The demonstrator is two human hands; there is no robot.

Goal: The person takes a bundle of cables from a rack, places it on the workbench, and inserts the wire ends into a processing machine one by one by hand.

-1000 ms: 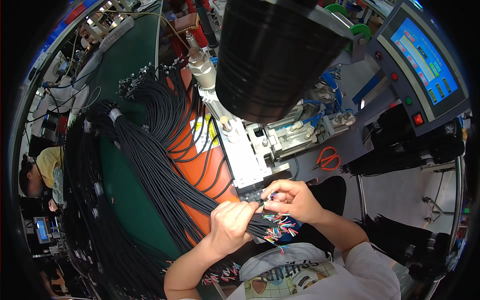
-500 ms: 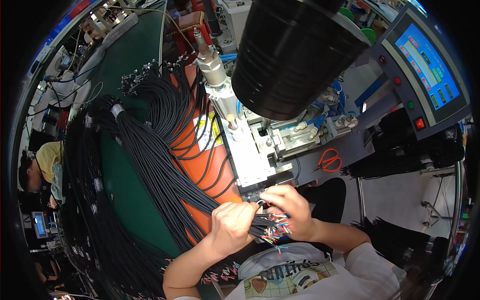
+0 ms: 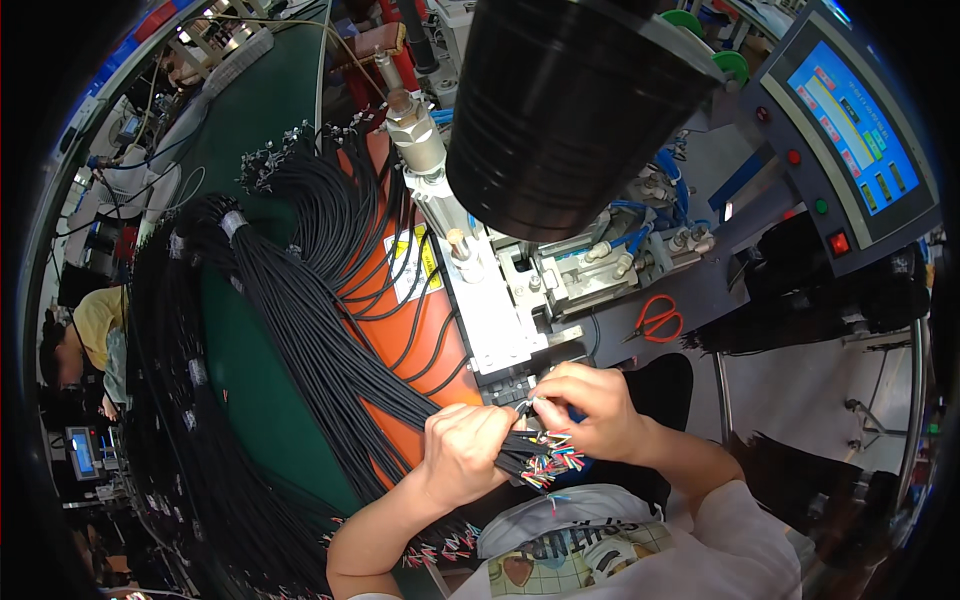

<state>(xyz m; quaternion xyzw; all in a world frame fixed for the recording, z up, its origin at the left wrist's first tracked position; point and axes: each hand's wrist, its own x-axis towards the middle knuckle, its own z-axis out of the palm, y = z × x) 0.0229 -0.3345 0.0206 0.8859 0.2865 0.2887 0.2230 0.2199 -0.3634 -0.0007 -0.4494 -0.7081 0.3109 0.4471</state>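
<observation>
**Ana:** What does the left hand hold?

**Ben:** Its fingers are closed tight around a thick bunch of black cables. The bunch comes out of the fist on both sides.

**Ana:** Which way does the bunch run?

**Ben:** It is long and runs on a slant. From the fist it goes up and to the left, far across the green bench. On the other side of the fist the short ends stick out to the right.

**Ana:** What is at those ends?

**Ben:** Little colored wire tips, red, green, blue and white. They fan out just beside the left fingers and right under the right hand.

**Ana:** And the right hand?

**Ben:** Its fingers are pinched shut on one thin wire. The pinch is just above the colored tips, so the right hand is the nearer one to them.

**Ana:** What is past the fingers?

**Ben:** Just above the pinch is the white and grey machine. Its small front opening is very near the right fingertips. I cannot tell if the wire touches it.

**Ana:** And farther away?

**Ben:** Red scissors lie off to the right. A big black reel hangs high above. A screen panel stands far to the upper right.
</observation>
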